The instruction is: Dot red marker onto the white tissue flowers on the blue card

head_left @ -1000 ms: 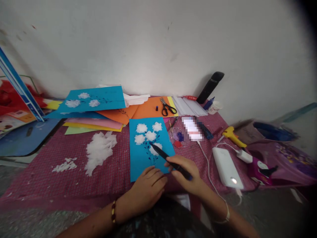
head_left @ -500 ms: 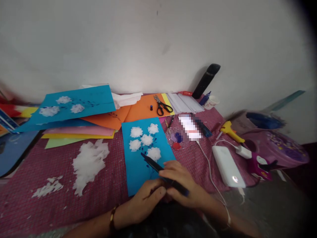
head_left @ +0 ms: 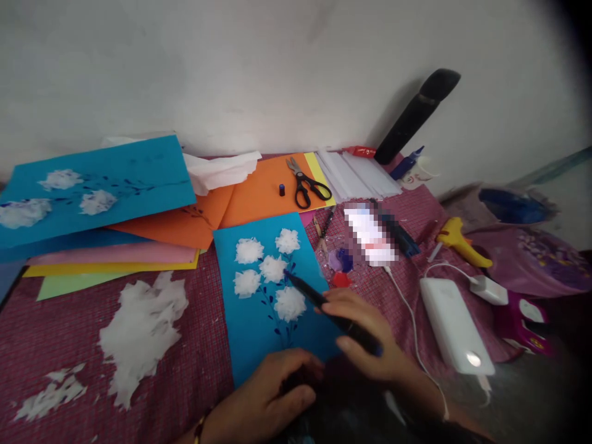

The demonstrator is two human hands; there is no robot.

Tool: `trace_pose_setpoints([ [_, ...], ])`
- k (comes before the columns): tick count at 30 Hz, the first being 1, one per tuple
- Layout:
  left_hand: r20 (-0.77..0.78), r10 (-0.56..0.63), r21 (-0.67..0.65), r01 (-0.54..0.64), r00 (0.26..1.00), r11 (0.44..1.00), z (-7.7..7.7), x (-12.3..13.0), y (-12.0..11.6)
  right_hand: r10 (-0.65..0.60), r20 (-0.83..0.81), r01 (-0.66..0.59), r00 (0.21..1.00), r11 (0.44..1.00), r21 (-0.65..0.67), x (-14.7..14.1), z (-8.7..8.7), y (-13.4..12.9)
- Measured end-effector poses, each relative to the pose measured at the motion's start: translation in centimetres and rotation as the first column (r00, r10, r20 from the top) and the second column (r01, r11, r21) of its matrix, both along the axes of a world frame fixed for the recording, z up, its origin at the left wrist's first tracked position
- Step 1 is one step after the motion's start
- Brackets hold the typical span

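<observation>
1 pale, smudged wall [head_left: 259, 74] rises behind 1 table [head_left: 203, 333] covered in checked cloth.

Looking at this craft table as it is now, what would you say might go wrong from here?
The marker in the right hand lies close over a white flower, so its ink might smudge the white. The loose white scraps could scatter if a sleeve or draught caught them. The white cable runs near the right forearm and might snag.
</observation>
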State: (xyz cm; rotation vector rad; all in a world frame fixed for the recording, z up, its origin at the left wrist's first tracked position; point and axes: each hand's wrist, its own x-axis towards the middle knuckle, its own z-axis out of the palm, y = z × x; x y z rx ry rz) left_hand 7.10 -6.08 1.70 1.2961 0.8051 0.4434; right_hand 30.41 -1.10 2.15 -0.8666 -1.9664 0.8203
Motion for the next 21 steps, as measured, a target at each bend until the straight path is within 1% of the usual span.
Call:
trace_pose_setpoints([
  [2, 0.073, 0.017, -0.058, -0.013, 0.997, 0.998, -0.1, -0.2, 0.2, 0.155, 0.031, -0.154, 0.987, 0.987, -0.038, -0.6, -0.1, 0.2],
  [3, 0.107, 0.038, -0.097, -0.027, 0.994, 0.995, -0.4, -0.3, 0.2, 0.238, 0.052, -0.236, 0.970, 0.971, -0.045, -1.0, -0.1, 0.2],
  [5, 0.153, 0.112, -0.203, -0.080, 0.982, 0.976, -1.1, -0.4, 0.1, 0.376, 0.107, -0.374, 0.921, 0.927, -0.033, -1.7, -0.2, 0.2],
  [7, 0.185, 0.223, -0.319, -0.156, 0.957, 0.935, -2.2, -0.5, -0.2, 0.456, 0.171, -0.458, 0.873, 0.888, -0.029, -2.4, -0.2, 0.2],
  [9, 0.214, 0.307, -0.400, -0.203, 0.927, 0.894, -3.1, -0.4, -0.6, 0.483, 0.214, -0.483, 0.849, 0.874, -0.055, -2.9, -0.2, 0.1],
  [11, 0.227, 0.354, -0.447, -0.226, 0.907, 0.866, -3.6, -0.2, -0.8, 0.491, 0.232, -0.483, 0.840, 0.871, -0.092, -3.0, -0.1, 0.0],
  [14, 0.252, 0.409, -0.490, -0.249, 0.877, 0.835, -3.4, 0.3, -0.7, 0.481, 0.227, -0.475, 0.847, 0.876, -0.083, -1.5, 0.4, -0.1],
  [15, 0.281, 0.437, -0.508, -0.254, 0.854, 0.823, -3.2, 0.5, -0.5, 0.442, 0.229, -0.438, 0.867, 0.896, -0.070, -0.5, 0.4, -0.2],
  [16, 0.308, 0.468, -0.527, -0.261, 0.828, 0.809, -3.0, 0.6, -0.3, 0.363, 0.232, -0.361, 0.903, 0.931, -0.053, 0.7, 0.4, -0.2],
  [17, 0.325, 0.502, -0.546, -0.274, 0.801, 0.791, -2.8, 0.7, -0.2, 0.224, 0.244, -0.221, 0.943, 0.974, -0.042, 2.0, 0.2, -0.2],
  [18, 0.327, 0.538, -0.571, -0.291, 0.777, 0.767, -2.7, 0.8, 0.0, 0.006, 0.254, 0.000, 0.967, 1.000, -0.026, 3.4, -0.1, -0.2],
  [19, 0.309, 0.575, -0.602, -0.312, 0.758, 0.735, -2.6, 0.8, 0.2, -0.250, 0.241, 0.254, 0.938, 0.967, 0.016, 4.8, -0.6, -0.2],
  [20, 0.282, 0.607, -0.634, -0.330, 0.743, 0.699, -2.6, 0.8, 0.3, -0.494, 0.204, 0.486, 0.845, 0.869, 0.090, 6.1, -1.2, -0.1],
  [21, 0.256, 0.632, -0.667, -0.339, 0.732, 0.663, -2.7, 0.8, 0.4, -0.638, 0.196, 0.616, 0.744, 0.770, 0.167, 7.2, -1.8, 0.0],
])
